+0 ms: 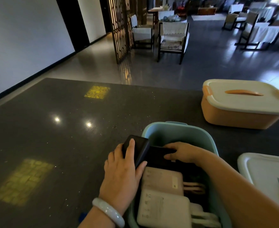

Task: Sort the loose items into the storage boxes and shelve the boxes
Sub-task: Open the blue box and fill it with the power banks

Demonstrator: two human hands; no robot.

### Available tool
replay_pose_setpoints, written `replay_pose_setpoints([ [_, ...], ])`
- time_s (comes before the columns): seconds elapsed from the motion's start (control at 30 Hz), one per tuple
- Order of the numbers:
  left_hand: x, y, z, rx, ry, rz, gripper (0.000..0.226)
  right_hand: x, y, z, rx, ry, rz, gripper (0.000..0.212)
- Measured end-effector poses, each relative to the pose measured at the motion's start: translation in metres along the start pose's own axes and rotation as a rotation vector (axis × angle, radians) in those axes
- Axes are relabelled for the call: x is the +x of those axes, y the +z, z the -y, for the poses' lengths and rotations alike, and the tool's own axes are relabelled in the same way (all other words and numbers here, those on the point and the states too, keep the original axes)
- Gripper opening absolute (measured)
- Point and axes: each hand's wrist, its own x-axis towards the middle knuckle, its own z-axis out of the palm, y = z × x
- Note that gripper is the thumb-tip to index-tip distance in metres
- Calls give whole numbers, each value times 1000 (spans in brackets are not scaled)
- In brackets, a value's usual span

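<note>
An open light-blue storage box (176,132) stands on the dark counter in front of me. Inside lie a pink power bank (162,180) and a white power bank (163,209), both with cables. My left hand (122,171) grips a black power bank (138,145) tilted over the box's left rim. My right hand (183,153) reaches into the box and holds a second black power bank (160,153) lying further in. An orange storage box (237,117) with a white lid stands shut at the right.
A white lid (263,170) with a blue handle lies at the right edge of the counter (61,137). Beyond the counter are a tiled floor, a wooden lattice screen (120,28) and chairs (171,38).
</note>
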Motion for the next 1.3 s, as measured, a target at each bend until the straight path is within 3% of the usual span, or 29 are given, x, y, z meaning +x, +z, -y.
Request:
replay_pose_setpoints([
  [0.57, 0, -3, -2, -15, -12, 10, 74, 0, 2, -1, -30, -28, 7, 46],
  [0.67, 0, -6, -3, -52, -21, 2, 74, -7, 4, 3, 29, -143, -198, 43],
  [0.73, 3, -9, -8, -79, -25, -9, 74, -20, 3, 14, 168, -229, -313, 29],
  [0.83, 11, -12, -17, -115, 7, -60, 72, -45, 6, 39, 377, -273, -132, 13],
  [0.93, 20, -13, -28, -179, 46, -81, 78, -61, 13, 56, 667, -261, 51, 35],
  [1.1, 32, -20, -36, -533, 18, 21, 91, -72, 13, 59, 1093, -201, -11, 25],
  [1.3, 44, -45, -33, -1078, -214, 233, 66, -85, -4, 48, 1115, -212, 41, 30],
])
